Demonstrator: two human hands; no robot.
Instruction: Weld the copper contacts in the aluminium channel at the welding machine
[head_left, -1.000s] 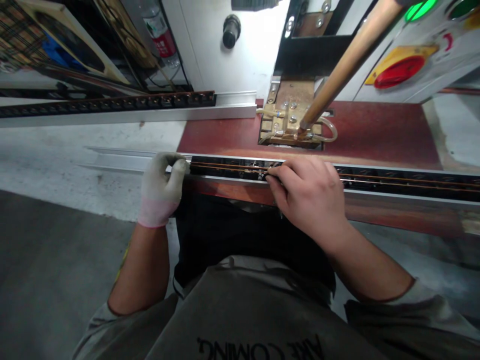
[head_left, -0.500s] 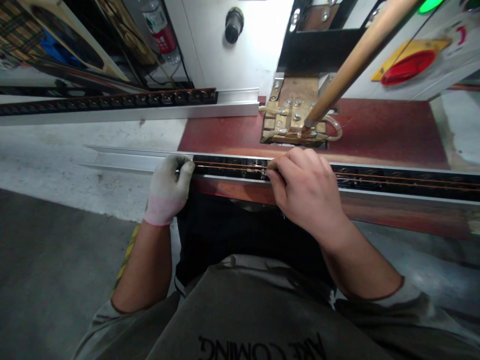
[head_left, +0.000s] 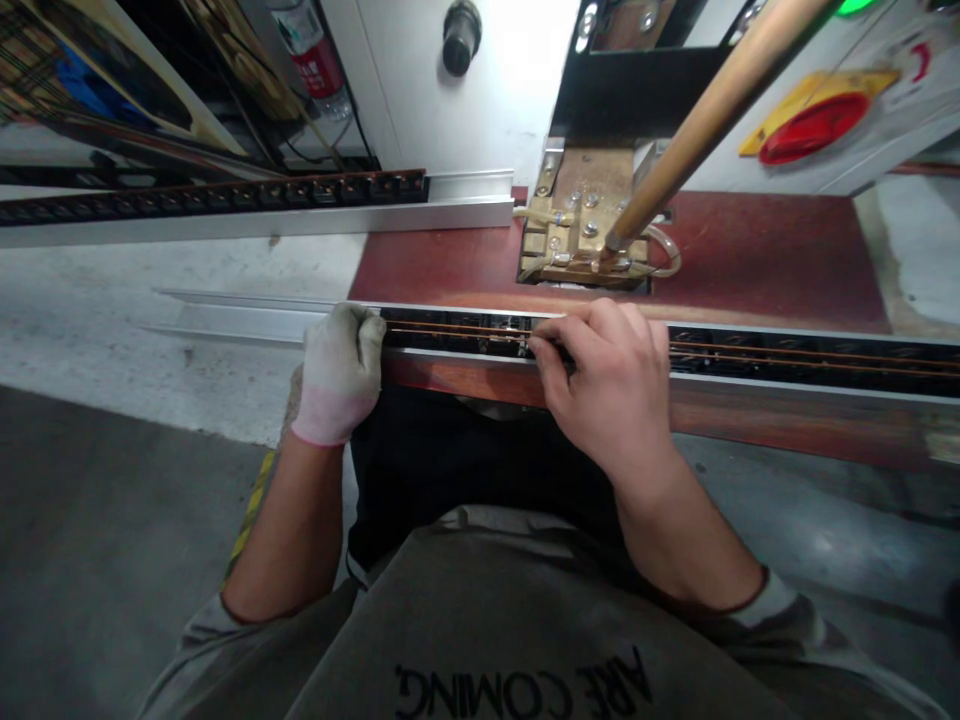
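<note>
A long aluminium channel (head_left: 247,318) lies across the bench in front of me, filled with a black insert strip (head_left: 787,352) that carries thin copper wires (head_left: 450,329). My gloved left hand (head_left: 339,372) is curled round the channel at the left end of the black strip. My bare right hand (head_left: 611,385) rests on the channel near its middle, fingers bent and pinched together on the copper wires.
A brass welding head (head_left: 581,228) with a copper rod (head_left: 712,110) sits on the red plate (head_left: 750,260) just behind the channel. A second filled channel (head_left: 225,205) lies further back on the left. A red switch on yellow (head_left: 814,122) is at upper right.
Both hands have stayed on the channel. The right hand has shifted slightly left along the strip and the left hand slightly right, while the view has tilted a little.
</note>
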